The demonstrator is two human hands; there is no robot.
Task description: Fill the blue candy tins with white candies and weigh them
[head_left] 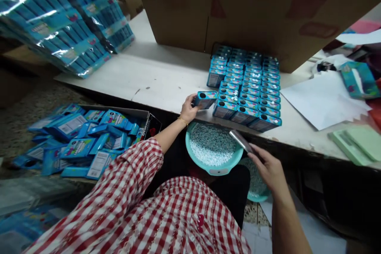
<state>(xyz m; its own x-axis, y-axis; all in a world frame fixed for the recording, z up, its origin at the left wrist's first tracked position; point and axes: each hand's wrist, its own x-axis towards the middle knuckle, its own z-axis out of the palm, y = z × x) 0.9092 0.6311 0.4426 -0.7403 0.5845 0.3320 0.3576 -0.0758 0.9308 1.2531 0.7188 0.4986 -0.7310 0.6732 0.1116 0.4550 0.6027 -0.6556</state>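
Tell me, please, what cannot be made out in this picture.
All in the head view:
- Small print on the blue box in the left hand: too small and blurred.
- Held end of the shiny tool: covered by the right hand.
- Left part of the second basin: behind the person's leg.
- Top of the large carton: cut off by the upper edge.

I have room across the white tabletop (162,76) left of centre; rows of blue boxes (250,91) block right of centre, a carton (238,16) the upper middle.
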